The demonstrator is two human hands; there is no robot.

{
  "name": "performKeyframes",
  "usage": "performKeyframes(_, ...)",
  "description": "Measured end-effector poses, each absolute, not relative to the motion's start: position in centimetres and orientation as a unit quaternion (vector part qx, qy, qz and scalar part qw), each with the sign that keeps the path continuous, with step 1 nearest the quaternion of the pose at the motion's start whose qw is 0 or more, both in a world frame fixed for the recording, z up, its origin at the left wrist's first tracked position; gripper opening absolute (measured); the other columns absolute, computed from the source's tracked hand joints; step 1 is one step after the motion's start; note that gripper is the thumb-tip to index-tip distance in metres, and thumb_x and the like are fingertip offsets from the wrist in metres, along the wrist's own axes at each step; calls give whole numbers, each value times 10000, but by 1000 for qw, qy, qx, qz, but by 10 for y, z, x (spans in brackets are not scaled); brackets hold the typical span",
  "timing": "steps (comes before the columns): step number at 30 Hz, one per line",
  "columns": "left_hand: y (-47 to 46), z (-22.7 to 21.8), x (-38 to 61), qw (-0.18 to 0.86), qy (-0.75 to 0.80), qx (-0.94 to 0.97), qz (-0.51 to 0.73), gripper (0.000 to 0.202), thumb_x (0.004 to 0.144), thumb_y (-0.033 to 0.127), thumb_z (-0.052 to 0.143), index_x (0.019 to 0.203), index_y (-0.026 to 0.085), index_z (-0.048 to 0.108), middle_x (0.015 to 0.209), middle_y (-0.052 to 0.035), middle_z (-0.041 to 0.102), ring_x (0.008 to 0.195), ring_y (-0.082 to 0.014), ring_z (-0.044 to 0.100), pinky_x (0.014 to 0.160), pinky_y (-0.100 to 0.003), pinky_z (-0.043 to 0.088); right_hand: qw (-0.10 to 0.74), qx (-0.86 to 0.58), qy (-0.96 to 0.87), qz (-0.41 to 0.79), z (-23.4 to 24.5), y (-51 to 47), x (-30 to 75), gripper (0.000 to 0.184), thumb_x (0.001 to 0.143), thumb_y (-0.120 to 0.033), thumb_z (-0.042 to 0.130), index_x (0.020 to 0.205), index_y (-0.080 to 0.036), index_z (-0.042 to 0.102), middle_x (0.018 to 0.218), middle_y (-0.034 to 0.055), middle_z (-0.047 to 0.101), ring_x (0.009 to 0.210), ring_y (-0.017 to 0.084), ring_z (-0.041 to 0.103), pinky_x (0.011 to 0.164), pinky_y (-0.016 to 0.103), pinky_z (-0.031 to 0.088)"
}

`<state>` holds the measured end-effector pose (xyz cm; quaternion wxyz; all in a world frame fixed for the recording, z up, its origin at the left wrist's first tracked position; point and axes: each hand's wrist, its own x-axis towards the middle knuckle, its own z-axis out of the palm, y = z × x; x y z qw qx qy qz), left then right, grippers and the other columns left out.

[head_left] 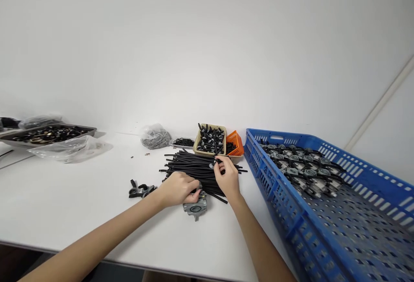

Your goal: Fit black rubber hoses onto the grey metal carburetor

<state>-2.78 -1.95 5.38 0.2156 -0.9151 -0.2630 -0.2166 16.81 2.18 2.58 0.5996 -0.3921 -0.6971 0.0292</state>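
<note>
My left hand (pixel 181 190) is closed at the top of a grey metal casting (pixel 196 208) with a round recess, which is at the table's front middle. A dark bit shows between its thumb and fingers, partly hidden. My right hand (pixel 228 177) pinches a small black piece with a grey round end (pixel 211 166), held over a pile of black rubber tubes (pixel 190 164). Several loose black and grey parts (pixel 141 189) lie left of my left hand.
Behind the tubes stand a cream basket (pixel 196 147) of black parts, an orange basket (pixel 238 143) and a bag of grey pieces (pixel 155 137). A large blue crate (pixel 274 187) with assembled parts fills the right. A tray (pixel 92 132) and a plastic bag (pixel 71 149) lie left.
</note>
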Motion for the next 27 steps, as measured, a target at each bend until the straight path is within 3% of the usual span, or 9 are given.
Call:
performKeyframes(5,-5,50,-17,197,-234,-917,-255,304,891,338,483,622,198,478,531,10,538,493,-132,466,521,-278,299,610,-388,-689,46,29,18,166,195,879,-186,461,1008,-193,607,936,79,667,698,155,630,632,275,551)
performKeyframes(9,-10,41,-22,75,-271,-891,-357,235,856,415,479,811,187,511,804,-64,627,749,-195,560,696,-321,410,623,-395,-669,89,29,20,166,187,847,-190,493,982,-190,621,917,74,678,693,155,634,630,274,552)
performKeyframes(14,-17,31,-28,-51,-294,-883,-362,658,675,481,650,1229,182,459,1235,-136,577,1138,-292,525,984,-425,397,618,-368,-648,251,32,21,167,162,807,-230,554,946,-175,617,770,39,665,588,142,628,580,268,527)
performKeyframes(16,-16,29,-28,-62,-310,-887,-336,659,657,416,689,1243,203,475,1238,-108,598,1133,-281,545,999,-415,397,606,-345,-649,304,33,19,167,148,796,-236,570,924,-174,613,675,6,628,549,132,609,553,255,507)
performKeyframes(19,-11,27,-29,-90,-338,-883,-313,505,703,368,672,1164,209,543,1136,-74,660,1070,-255,580,970,-397,421,597,-331,-651,333,35,16,165,124,781,-222,585,891,-173,614,580,-27,566,526,123,579,534,240,480)
performKeyframes(27,-3,23,-28,-103,-377,-859,-331,372,752,377,652,1071,193,599,1077,-72,691,1021,-257,601,953,-427,397,582,-318,-658,357,35,11,161,110,760,-199,594,866,-172,610,671,-6,585,568,113,562,552,238,473)
